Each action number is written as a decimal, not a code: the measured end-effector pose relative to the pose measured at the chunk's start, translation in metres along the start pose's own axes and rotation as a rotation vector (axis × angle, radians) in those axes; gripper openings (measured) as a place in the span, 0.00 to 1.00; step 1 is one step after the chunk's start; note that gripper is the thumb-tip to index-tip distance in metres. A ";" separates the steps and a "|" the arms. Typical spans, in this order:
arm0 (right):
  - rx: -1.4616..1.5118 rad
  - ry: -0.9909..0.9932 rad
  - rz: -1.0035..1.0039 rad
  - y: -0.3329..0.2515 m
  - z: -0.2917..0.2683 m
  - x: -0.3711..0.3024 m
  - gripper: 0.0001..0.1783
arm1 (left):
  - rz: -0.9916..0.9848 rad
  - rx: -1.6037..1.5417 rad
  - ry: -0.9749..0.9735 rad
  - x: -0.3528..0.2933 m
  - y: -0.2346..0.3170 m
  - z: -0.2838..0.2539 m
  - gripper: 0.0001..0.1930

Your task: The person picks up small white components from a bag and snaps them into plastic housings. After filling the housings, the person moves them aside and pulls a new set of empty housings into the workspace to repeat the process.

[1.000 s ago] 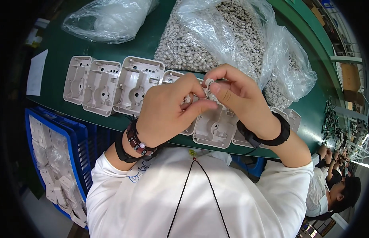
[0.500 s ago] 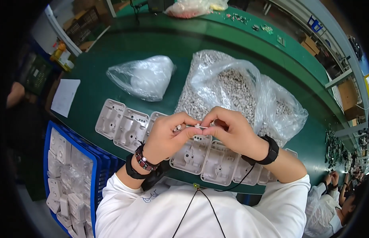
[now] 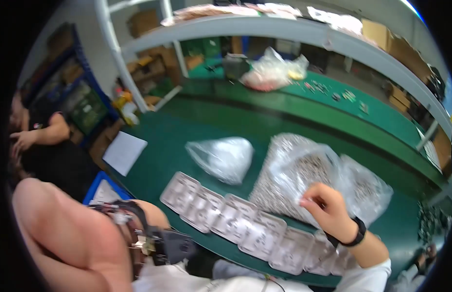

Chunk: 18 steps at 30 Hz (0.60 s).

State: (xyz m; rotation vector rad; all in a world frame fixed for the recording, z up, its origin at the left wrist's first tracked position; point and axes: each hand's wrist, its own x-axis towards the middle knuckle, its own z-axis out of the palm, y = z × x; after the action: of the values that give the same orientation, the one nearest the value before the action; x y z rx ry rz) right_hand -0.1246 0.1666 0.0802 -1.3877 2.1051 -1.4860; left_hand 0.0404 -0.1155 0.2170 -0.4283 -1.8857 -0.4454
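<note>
Over the front of the bag of small grey parts, my right hand is closed, thumb and forefinger nearly meeting; anything between them is too small to make out. My left hand looms large and blurred at the lower left, raised close to the camera, and its fingertips cannot be made out. Light grey plastic housings lie in a slanting row along the near table edge, open sides up. Another clear bag of small parts lies right of the first.
A clear bag with white contents and a paper sheet lie on the green table. A blue crate stands by its left edge. Another person is at the far left. A grey shelf beam crosses the back.
My hands have parted from the small white piece they held together. The left came up close to the camera; the right stayed over the table. The view tilted up, showing the shelf.
</note>
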 end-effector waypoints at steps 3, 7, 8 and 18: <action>0.011 0.066 0.063 0.014 -0.004 -0.010 0.06 | 0.068 0.199 -0.022 0.015 0.018 -0.066 0.15; -0.080 0.178 0.110 0.007 -0.004 -0.036 0.04 | 0.088 0.431 -0.030 0.010 0.067 -0.141 0.14; -0.120 0.069 0.110 -0.002 -0.010 -0.031 0.05 | 0.060 0.487 -0.012 0.001 0.081 -0.149 0.14; -0.337 0.067 -0.016 0.038 -0.001 -0.036 0.07 | -0.048 0.213 -0.085 -0.015 0.050 -0.140 0.14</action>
State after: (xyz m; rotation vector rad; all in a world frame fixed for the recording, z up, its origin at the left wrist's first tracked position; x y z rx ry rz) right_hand -0.1275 0.1974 0.0380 -1.4826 2.4811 -1.2387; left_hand 0.1821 -0.1430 0.2546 -0.2642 -2.0045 -0.2569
